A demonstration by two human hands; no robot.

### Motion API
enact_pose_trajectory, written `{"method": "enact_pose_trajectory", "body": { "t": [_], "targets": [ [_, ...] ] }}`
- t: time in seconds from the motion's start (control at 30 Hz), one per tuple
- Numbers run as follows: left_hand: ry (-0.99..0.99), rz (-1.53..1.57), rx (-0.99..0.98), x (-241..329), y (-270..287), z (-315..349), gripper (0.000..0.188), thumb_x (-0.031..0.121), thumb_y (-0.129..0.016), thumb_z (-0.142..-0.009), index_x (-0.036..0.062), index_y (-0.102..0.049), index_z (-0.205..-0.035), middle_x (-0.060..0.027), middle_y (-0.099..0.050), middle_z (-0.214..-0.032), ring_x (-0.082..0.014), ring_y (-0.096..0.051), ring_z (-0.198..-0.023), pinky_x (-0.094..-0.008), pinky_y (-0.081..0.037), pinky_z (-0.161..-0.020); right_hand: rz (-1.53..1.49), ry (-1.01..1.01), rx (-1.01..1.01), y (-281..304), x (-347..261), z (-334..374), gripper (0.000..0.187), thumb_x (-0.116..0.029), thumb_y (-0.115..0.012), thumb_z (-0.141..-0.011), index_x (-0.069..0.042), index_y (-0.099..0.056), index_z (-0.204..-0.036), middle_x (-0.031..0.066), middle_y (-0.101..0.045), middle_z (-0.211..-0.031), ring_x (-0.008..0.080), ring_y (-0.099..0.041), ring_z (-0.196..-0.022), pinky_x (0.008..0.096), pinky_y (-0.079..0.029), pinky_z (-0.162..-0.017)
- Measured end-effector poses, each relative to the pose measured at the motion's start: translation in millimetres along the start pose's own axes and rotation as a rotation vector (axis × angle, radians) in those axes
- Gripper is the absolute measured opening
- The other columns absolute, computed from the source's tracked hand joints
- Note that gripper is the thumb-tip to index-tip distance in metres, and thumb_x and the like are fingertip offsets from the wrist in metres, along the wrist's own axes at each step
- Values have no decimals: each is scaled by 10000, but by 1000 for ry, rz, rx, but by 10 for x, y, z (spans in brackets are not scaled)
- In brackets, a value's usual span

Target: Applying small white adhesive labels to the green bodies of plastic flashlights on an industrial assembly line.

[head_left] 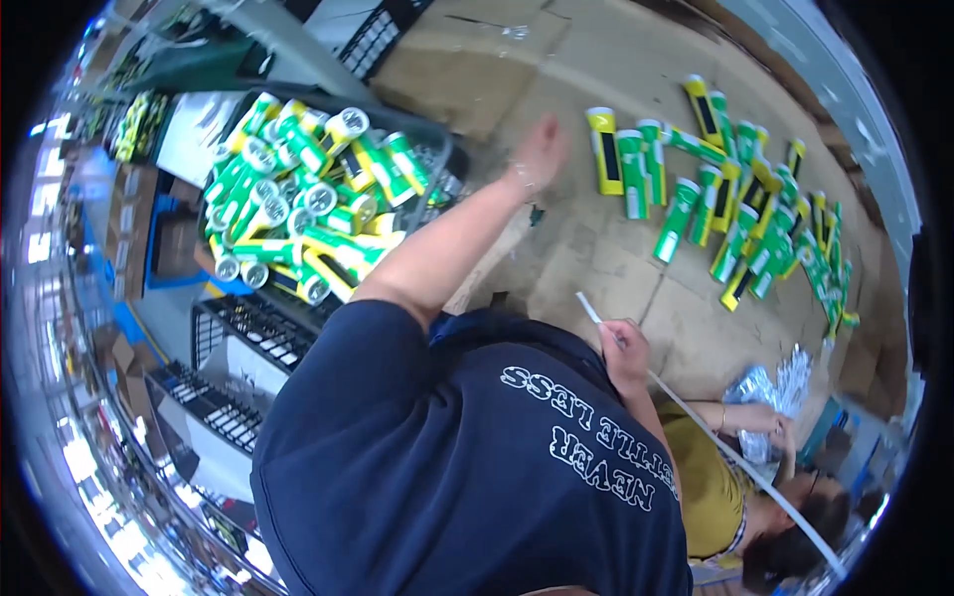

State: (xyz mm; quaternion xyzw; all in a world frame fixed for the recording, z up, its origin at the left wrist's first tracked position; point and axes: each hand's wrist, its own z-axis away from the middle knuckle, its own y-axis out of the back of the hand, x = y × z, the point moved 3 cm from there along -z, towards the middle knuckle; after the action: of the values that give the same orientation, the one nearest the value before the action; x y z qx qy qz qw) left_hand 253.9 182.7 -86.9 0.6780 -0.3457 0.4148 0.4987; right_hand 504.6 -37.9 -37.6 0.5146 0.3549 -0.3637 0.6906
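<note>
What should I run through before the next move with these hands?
1. Left hand apart from the loose tubes: ok, a gap shows between them.
2. Left hand empty: cannot tell; it is blurred, though nothing shows in it.
3. Right hand gripping the white strip: cannot tell; the strip meets the hand, but the contact is hidden.
4. Loose tubes in tidy rows: not ok, many overlap at mixed angles.
5. Tubes in the dark bin lying in order: not ok, they are heaped every which way.
6. Co-worker's hand away from both of ours: ok, it is at the lower right.
</note>
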Motion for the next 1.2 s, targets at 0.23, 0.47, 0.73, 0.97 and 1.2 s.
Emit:
{"method": "enact_pose_trajectory", "body": {
  "t": [0.23, 0.47, 0.73, 0.97, 1.2],
  "targets": [
    [107, -796, 747, -502, 2571, 459, 622, 193, -671, -668, 68, -426, -1226, -162, -470, -1177, -312, -406, -1125, -430, -288, -981, -72, 30, -100, -128, -312, -319, 78, -68, -611, -804, 9, -623, -807, 42, -517, -699, 104, -471, -631, 226, -384, -583],
    [595, -1085, 60, -528, 3076, 65, 462, 276, -587, -778, 218, -460, -1219, -23, -553, -1180, -243, -488, -1141, -561, -217, -982, -56, 258, -142, -303, -830, -477, 68, -56, -633, -779, 9, -614, -785, 42, -515, -700, 120, -466, -640, 232, -377, -596],
    [111, 314, -168, 452, 2463, 557, 444, 178, -392, -935, 53, -277, -1345, -140, -494, -1214, -260, -567, -988, -358, -471, -846, -321, 410, -149, -309, -1757, -607, 58, -36, -632, -776, -12, -592, -810, 47, -514, -875, 112, -480, -758, 231, -390, -666],
    [672, 1053, -494, 1269, 1630, 1120, 492, 441, -320, -940, 126, -352, -1316, -65, -522, -1084, -182, -545, -912, -393, -509, -743, -571, 318, -283, -366, -2040, -599, 88, -63, -614, -821, -10, -572, -878, 32, -522, -888, 81, -490, -764, 210, -392, -683],
    [482, 1004, -557, 1407, 1568, 1178, 560, 490, -315, -928, 113, -304, -1342, -71, -522, -1059, -166, -547, -925, -325, -488, -735, -607, 183, -230, -390, -1881, -603, 112, -101, -623, -836, -21, -575, -898, -30, -531, -764, 32, -469, -688, 177, -373, -613]
  ]
}}
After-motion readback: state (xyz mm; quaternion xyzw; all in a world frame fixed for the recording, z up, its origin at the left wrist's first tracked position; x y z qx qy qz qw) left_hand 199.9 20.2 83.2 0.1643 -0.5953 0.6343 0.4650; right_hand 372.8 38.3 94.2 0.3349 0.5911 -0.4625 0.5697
